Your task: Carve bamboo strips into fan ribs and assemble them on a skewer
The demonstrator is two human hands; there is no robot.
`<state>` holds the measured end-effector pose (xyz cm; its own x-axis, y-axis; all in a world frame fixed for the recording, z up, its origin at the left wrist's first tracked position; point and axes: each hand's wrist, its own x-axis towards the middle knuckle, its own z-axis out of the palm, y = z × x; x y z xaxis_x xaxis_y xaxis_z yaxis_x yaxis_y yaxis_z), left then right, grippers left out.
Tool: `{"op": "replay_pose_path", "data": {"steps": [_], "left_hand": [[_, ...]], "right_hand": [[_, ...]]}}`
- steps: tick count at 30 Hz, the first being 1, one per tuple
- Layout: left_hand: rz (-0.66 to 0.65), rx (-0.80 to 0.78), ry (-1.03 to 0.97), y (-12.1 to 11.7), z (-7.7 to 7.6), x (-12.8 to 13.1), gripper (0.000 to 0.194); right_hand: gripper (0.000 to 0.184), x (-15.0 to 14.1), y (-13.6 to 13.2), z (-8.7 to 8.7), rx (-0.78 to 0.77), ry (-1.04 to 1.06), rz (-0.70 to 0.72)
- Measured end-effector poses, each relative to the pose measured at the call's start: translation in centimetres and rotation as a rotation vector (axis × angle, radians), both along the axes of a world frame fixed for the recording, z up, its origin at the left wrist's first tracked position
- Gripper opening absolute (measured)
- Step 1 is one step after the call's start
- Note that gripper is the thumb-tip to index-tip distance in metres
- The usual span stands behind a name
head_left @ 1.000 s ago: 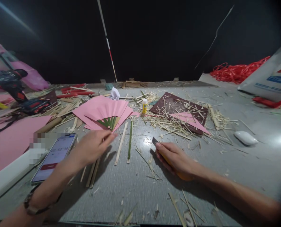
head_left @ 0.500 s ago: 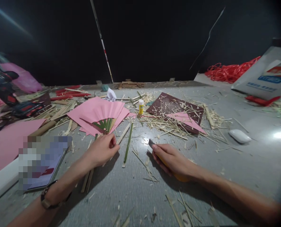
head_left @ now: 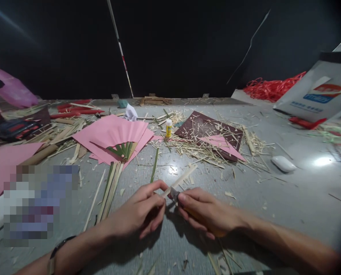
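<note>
My left hand [head_left: 149, 208] pinches a pale bamboo strip [head_left: 182, 179] that slants up to the right. Closed around the yellow handle of a utility knife [head_left: 174, 194] is my right hand [head_left: 205, 210]; the blade meets the strip close to my left fingertips. Behind my hands a green bamboo strip [head_left: 155, 165] lies on the table, partly hidden by my left hand. A pink folding fan [head_left: 121, 133] rests further left, its pleated paper spread over green ribs. Several bamboo strips [head_left: 111, 187] lie side by side below it.
A glue stick [head_left: 168, 129] stands mid-table. Bamboo shavings [head_left: 193, 149] cover part of a dark brown board [head_left: 213, 131]. On the right are a white computer mouse [head_left: 283, 164] and a white bag [head_left: 316, 91]. A power drill [head_left: 15, 128] and pink paper [head_left: 10, 160] lie left.
My left hand has moved right and toward me, away from the fan, and now holds a pale strip up. My right hand has brought the knife's blade against it. The view has shifted slightly.
</note>
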<state>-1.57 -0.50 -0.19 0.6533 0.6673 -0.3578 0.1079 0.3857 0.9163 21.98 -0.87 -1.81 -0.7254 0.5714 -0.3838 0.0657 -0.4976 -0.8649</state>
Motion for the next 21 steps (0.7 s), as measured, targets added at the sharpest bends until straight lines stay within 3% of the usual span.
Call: {"op": "replay_pose_path", "data": {"steps": [5,11,15,21], "left_hand": [[0.064,0.136,0.072,-1.0,-0.1,0.6,0.031],[0.084,0.373,0.166,-1.5,-0.8,0.6,0.026],[0.081,0.44,0.227,-1.6,-0.8,0.4,0.027],[0.065,0.497,0.212,-0.7,-0.3,0.6,0.03]], "right_hand": [[0.054,-0.3,-0.1,-0.4,-0.129,0.07,0.013],[0.056,-0.2,0.1,0.1,-0.17,0.054,-0.015],[0.057,0.3,0.1,0.5,-0.095,0.002,-0.017],[0.059,-0.3,-0.3,0.7,0.229,-0.191,-0.066]]}}
